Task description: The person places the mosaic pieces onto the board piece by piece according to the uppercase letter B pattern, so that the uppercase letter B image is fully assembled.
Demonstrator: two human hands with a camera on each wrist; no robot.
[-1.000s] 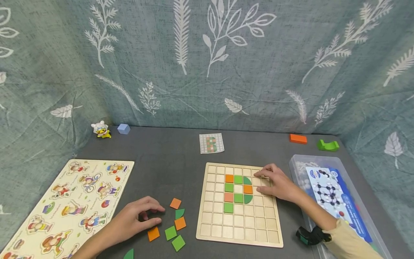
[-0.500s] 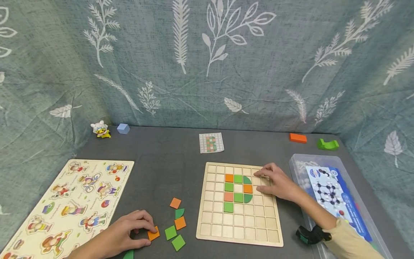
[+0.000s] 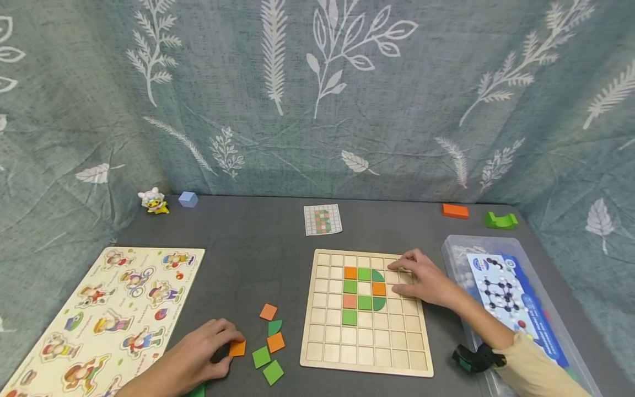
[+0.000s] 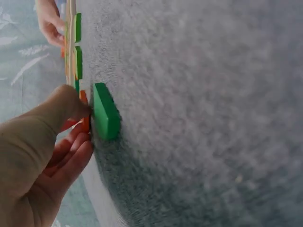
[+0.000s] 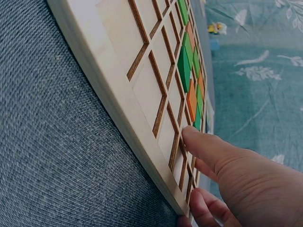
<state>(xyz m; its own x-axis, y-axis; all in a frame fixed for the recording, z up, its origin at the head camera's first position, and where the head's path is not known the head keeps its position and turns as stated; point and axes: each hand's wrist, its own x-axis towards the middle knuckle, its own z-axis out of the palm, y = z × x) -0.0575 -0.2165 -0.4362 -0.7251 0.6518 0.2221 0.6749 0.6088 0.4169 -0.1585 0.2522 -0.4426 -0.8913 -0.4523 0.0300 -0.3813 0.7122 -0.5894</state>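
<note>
Orange tile (image 3: pixel 237 348) sits pinched between the thumb and fingertips of the left hand (image 3: pixel 198 355), low on the bench (image 3: pixel 248 264) just left of the loose pile. A second ago that hand was further up, curled over bare bench with an orange tile lying below it; half a second ago it had dropped to that tile, and now its fingers close round it, the tile shifted a little up and right. In the left wrist view the tile (image 4: pixel 84 111) shows between the thumb and fingers, with a green tile (image 4: pixel 105 117) just beside the fingertips. Right of the left hand lie more loose tiles: an orange square (image 3: pixel 268 312), a dark green quarter-round (image 3: pixel 275 327), another orange (image 3: pixel 275 342) and two green squares (image 3: pixel 261 357).

The right hand (image 3: pixel 421 281) has not moved: it lies flat, fingers relaxed, on the upper right cells of the grid board (image 3: pixel 367 358), its forefinger just right of the placed tiles (image 3: pixel 364 295).
</note>
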